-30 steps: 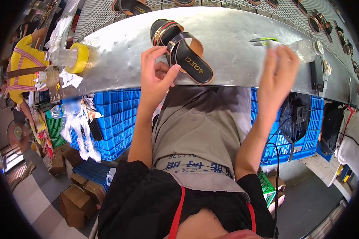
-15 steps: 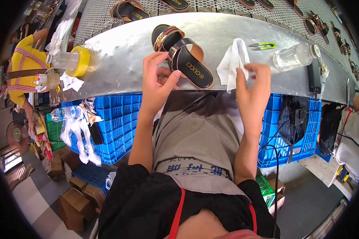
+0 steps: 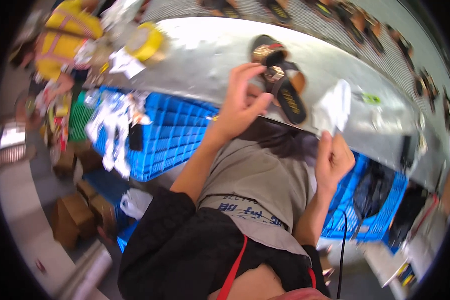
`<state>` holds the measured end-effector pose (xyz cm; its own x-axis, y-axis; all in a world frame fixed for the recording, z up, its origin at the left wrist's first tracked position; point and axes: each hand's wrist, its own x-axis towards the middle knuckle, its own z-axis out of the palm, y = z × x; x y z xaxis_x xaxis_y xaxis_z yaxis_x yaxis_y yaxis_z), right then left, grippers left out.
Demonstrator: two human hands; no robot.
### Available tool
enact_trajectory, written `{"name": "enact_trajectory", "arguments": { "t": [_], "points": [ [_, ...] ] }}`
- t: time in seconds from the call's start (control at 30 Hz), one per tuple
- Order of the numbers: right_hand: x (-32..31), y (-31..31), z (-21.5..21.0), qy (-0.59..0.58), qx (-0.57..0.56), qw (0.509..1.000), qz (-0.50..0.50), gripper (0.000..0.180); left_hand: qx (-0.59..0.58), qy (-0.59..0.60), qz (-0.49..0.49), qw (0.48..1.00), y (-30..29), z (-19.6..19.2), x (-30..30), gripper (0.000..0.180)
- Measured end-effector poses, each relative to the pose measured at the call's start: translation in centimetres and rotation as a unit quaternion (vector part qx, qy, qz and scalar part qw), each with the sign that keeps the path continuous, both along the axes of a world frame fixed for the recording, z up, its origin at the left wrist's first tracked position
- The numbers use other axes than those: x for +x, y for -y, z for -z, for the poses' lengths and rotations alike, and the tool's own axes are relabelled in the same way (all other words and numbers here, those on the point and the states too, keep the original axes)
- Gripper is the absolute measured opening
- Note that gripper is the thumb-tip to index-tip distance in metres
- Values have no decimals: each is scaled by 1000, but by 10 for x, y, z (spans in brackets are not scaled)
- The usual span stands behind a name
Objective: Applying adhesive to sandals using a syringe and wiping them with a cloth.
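Note:
A pair of black sandals with gold-trimmed straps lies on the metal table, the nearer sandal (image 3: 291, 102) sole-up toward me and the farther sandal (image 3: 267, 49) partly behind it. Beside their straps is my left hand (image 3: 241, 105), thumb and fingers apart; the index fingertip is close to a strap, and I cannot tell if it touches. Right of the sandals sits a crumpled white cloth (image 3: 333, 106). My right hand (image 3: 335, 161) is just below the cloth at the table's front edge, fingers curled in toward the thumb. Whatever those fingers hold, if anything, is hidden.
Green thread snips (image 3: 369, 98) and a blurred clear bottle (image 3: 382, 121) lie right of the cloth. A roll of yellow tape (image 3: 146, 42) stands at the left. Blue crates (image 3: 177, 135) sit below the table. More sandals line the far rack; a person in yellow works at left.
The view has swung, shifting the table rightward in the picture. My right hand has drawn back from beside the cloth toward me, its fingers curling. My left hand stays by the sandals.

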<state>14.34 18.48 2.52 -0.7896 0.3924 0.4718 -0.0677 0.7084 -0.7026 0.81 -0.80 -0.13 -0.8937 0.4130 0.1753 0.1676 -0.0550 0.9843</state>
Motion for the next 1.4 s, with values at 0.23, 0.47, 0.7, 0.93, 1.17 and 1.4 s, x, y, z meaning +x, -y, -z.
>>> {"name": "enact_trajectory", "arguments": {
  "t": [0.23,0.47,0.7,0.93,1.17,1.4],
  "points": [
    [38,34,46,149,-91,969,-173,43,-17,-28,-77,997,61,16,8,19],
    [42,60,88,332,-233,853,-328,46,-63,27,-234,970,154,15,-4,17],
    [25,37,129,348,-522,728,-276,45,-377,-212,-377,819,269,-7,-67,19],
    [25,29,136,349,-593,686,-237,46,-505,-284,-347,738,338,-26,-107,18],
    [25,23,141,340,-630,669,-197,48,-423,-172,-380,804,335,-42,-95,53],
    [23,20,143,317,-664,654,-176,44,-418,-77,-368,827,338,-44,-62,56]
  ]
}}
